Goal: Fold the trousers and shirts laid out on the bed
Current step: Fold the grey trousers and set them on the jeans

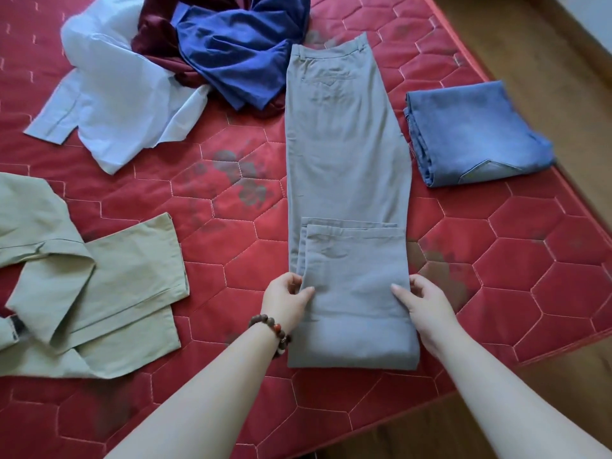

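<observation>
left hand (287, 297) pinching, right hand (421, 299) apparently pinching, forearms extended

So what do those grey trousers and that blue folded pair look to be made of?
The grey trousers look like a smooth, matte woven cotton or blend: flat surface, soft creases. The blue folded pair looks like denim: faded, mottled blue with pale stitched seams.
</observation>
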{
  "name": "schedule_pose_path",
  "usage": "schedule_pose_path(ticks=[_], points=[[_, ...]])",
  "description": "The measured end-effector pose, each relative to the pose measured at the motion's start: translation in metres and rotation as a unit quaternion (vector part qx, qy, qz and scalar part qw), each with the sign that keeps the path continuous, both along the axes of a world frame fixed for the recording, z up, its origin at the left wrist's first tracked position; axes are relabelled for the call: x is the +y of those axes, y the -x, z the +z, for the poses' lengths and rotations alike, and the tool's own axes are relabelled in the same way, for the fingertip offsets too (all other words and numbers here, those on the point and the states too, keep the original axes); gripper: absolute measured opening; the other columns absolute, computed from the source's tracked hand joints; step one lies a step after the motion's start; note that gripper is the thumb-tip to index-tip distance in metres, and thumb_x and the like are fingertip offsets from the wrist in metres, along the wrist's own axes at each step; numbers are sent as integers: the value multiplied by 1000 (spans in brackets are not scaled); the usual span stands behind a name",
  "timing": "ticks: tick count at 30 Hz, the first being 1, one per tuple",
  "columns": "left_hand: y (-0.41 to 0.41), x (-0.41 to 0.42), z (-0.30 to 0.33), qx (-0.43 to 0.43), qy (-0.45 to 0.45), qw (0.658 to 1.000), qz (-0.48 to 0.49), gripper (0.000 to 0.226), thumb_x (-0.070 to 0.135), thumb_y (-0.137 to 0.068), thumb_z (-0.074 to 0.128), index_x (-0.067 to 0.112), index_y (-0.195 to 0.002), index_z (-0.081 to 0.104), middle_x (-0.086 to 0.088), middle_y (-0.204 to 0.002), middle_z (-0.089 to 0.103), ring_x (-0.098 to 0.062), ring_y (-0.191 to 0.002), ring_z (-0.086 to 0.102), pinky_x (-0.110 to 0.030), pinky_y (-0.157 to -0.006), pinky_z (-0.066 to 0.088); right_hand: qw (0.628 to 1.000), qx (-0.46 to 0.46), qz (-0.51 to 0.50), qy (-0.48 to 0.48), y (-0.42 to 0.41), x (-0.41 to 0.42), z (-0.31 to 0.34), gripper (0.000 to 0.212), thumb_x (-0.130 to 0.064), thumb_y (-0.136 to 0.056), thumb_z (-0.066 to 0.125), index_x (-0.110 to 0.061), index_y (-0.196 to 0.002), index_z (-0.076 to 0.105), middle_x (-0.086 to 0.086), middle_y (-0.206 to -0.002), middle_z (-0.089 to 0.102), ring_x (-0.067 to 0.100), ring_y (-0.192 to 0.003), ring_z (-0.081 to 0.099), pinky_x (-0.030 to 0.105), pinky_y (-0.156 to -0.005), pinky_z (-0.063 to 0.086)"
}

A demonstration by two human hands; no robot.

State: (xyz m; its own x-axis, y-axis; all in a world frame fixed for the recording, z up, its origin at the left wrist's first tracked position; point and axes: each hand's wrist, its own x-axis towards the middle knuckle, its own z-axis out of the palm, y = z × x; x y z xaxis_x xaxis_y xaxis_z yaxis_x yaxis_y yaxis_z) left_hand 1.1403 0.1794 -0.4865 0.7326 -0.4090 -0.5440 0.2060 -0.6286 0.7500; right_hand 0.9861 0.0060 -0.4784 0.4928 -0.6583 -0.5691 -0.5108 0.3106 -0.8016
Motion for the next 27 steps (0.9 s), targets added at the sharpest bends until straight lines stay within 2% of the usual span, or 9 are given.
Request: schedule_pose_path(ticks=[5,7,9,11,13,16,20,25,27], points=[[-22,6,26,35,279,956,78,13,25,-82,69,21,-94,65,-5,-94,73,-17,-87,67,-29,-76,55,978,-182,-42,93,-15,-19,32,20,-17,-86,68,-31,-100,64,0,-93,73,10,-84,69,22,-72,56],[-29,11,23,60,251,961,101,25,29,-83,71,26,-105,60,-6,-101,73,-17,-88,70,-30,-72,55,987,-123,-57,86,-21,-22,25,27,-27,-84,71,-33,-108,58,3,-98,73,9,-86,69,24,-75,57],[-23,16,10,91,100,986,94,27,30,-87,70,20,-109,58,-10,-105,71,-15,-85,69,-37,-74,55,999,15,-36,9,-18,-14,6,25,-35,-87,68,-19,-104,60,7,-100,71,15,-88,67,31,-75,53],[-13,22,-4,173,5,984,52,26,30,-90,67,11,-107,62,-11,-107,70,-18,-90,69,-41,-83,57,993,104,24,-45,-7,-4,-11,28,-37,-88,66,-9,-92,63,8,-93,69,18,-80,63,30,-68,45],[-7,30,-14,257,43,965,27,20,22,-89,68,13,-106,66,-8,-108,72,-20,-95,70,-37,-81,57,990,98,63,-79,5,-3,-16,23,-31,-88,68,-10,-94,65,6,-93,72,17,-80,67,28,-65,48],[1,38,-19,289,125,949,-3,29,4,-89,64,17,-115,63,-3,-110,72,-20,-99,69,-31,-72,56,981,46,109,-157,19,-2,-14,27,-18,-83,73,-15,-109,65,1,-103,74,18,-94,71,29,-75,56],[11,37,-21,261,66,963,-5,28,2,-93,56,22,-112,63,2,-103,74,-15,-92,70,-30,-63,55,981,73,113,-137,23,6,-16,26,-5,-85,69,-11,-111,65,3,-102,75,19,-93,71,30,-79,55],[-29,8,-16,229,131,962,65,24,9,-91,64,11,-114,60,-8,-104,73,-24,-91,71,-33,-65,58,983,21,28,-178,-18,-12,-11,27,-17,-87,68,-8,-113,64,9,-107,73,26,-98,70,40,-84,56],[-51,-12,-13,198,138,967,79,31,11,-89,67,10,-119,58,-9,-105,72,-26,-95,70,-43,-79,58,978,0,-13,-206,-40,-22,-8,26,-16,-90,64,-7,-114,62,13,-109,71,30,-100,69,42,-83,55]])
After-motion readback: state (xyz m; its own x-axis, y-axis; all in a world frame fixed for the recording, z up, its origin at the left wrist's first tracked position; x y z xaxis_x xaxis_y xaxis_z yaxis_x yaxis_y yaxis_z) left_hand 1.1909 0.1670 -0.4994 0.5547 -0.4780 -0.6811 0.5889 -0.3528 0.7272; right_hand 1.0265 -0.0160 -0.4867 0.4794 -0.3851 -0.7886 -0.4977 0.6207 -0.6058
